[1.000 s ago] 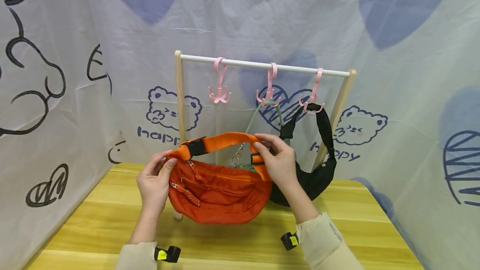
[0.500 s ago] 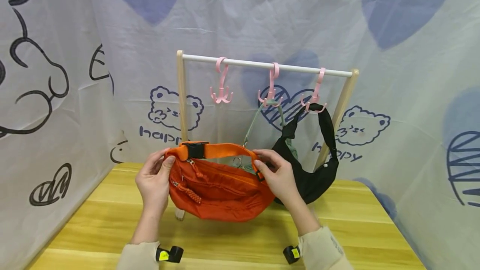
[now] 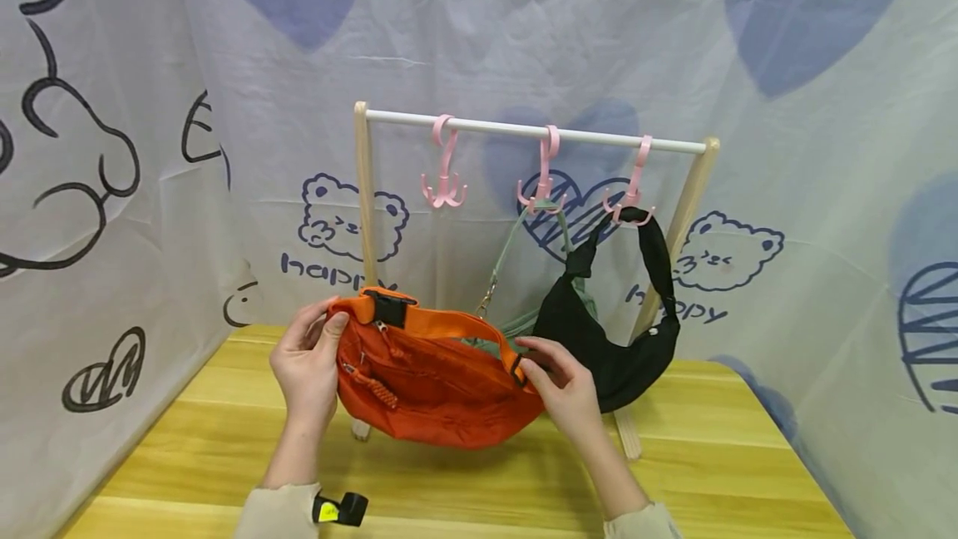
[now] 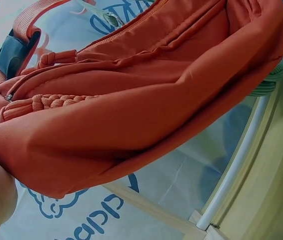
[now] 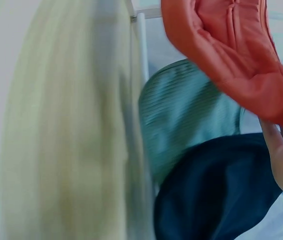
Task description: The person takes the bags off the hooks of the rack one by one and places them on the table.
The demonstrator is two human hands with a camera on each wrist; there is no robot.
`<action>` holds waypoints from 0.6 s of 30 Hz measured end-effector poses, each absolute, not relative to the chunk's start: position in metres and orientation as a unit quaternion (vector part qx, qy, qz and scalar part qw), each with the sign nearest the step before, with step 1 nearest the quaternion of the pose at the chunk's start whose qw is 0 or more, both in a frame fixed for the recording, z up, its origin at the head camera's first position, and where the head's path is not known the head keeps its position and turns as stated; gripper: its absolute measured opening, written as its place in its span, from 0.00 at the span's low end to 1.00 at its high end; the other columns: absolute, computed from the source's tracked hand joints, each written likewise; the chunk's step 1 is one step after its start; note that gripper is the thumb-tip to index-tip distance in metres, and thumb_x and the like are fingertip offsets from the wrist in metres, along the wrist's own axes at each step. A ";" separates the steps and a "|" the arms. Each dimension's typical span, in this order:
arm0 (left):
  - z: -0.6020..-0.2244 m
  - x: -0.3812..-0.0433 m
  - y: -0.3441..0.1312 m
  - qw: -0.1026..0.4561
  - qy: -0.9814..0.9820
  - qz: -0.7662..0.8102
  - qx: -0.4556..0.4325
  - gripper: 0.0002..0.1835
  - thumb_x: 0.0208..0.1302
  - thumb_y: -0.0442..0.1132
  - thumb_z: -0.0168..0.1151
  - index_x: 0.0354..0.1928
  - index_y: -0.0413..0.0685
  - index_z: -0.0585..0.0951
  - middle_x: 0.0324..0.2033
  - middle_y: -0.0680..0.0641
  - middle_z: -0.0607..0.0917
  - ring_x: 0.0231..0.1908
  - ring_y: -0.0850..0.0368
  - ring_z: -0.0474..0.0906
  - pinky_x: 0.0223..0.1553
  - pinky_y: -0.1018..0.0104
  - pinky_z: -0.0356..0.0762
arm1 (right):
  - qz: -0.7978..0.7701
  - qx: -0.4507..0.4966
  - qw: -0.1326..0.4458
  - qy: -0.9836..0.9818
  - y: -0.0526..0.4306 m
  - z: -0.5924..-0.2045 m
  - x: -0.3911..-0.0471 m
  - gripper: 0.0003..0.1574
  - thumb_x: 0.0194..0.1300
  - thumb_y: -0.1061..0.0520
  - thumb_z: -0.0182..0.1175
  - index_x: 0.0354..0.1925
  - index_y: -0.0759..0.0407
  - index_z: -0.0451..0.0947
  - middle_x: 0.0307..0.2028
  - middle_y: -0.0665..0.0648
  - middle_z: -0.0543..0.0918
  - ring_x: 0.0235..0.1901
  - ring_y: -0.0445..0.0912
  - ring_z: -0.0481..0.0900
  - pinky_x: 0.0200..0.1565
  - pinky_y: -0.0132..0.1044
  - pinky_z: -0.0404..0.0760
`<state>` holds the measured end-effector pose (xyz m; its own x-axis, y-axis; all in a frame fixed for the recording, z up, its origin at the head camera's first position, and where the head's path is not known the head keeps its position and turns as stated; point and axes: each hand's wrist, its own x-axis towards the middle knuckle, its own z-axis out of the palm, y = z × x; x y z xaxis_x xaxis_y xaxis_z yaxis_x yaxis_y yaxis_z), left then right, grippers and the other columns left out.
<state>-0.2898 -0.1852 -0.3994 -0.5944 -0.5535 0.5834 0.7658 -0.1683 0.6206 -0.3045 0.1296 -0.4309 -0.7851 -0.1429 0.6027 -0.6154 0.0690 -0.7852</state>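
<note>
A red-orange fanny pack [image 3: 449, 398] with an orange strap [image 3: 441, 324] and black buckle [image 3: 389, 309] hangs between both hands above the table. My left hand [image 3: 307, 364] grips its left end, thumb in front. At the opposite end, my right hand [image 3: 569, 389] pinches the strap by its black slider [image 3: 518, 368]. Braided zipper pulls [image 4: 56, 102] dangle on the front in the left wrist view. Behind it, a black shoulder bag [image 3: 614, 364] hangs on the right-hand pink hook [image 3: 633, 177]. A green bag [image 5: 186, 110], partly hidden, hangs from the middle pink hook [image 3: 545, 173].
A wooden rack with a white rod [image 3: 494, 126] stands on the wood-grain table [image 3: 224, 447]. On the rod's left part, a pink hook [image 3: 445, 173] bears no bag. Printed cloth [image 3: 464, 23] surrounds the table at the back and sides.
My right hand has moved lower, and the strap and the pack's right end have sunk with it. More of the black and green bags shows now. My left hand keeps its grip.
</note>
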 end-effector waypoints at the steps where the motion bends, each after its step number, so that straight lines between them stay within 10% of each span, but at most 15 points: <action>1: -0.399 -0.290 -0.185 0.437 -0.476 -0.756 -0.110 0.17 0.63 0.30 0.73 0.51 0.25 0.84 0.42 0.52 0.90 0.40 0.62 0.88 0.42 0.74 0.84 | 0.629 0.270 0.192 -0.703 0.132 -0.435 -0.302 0.19 0.70 0.70 0.64 0.58 0.67 0.82 0.56 0.68 0.83 0.50 0.40 0.84 0.52 0.29 0.83; 18: -0.401 -0.291 -0.186 0.435 -0.473 -0.763 -0.073 0.17 0.64 0.30 0.72 0.51 0.25 0.85 0.41 0.52 0.89 0.40 0.62 0.89 0.42 0.73 0.85 | 0.653 0.306 0.204 -0.662 0.151 -0.466 -0.291 0.29 0.56 0.76 0.72 0.57 0.72 0.82 0.57 0.67 0.82 0.57 0.45 0.84 0.50 0.36 0.86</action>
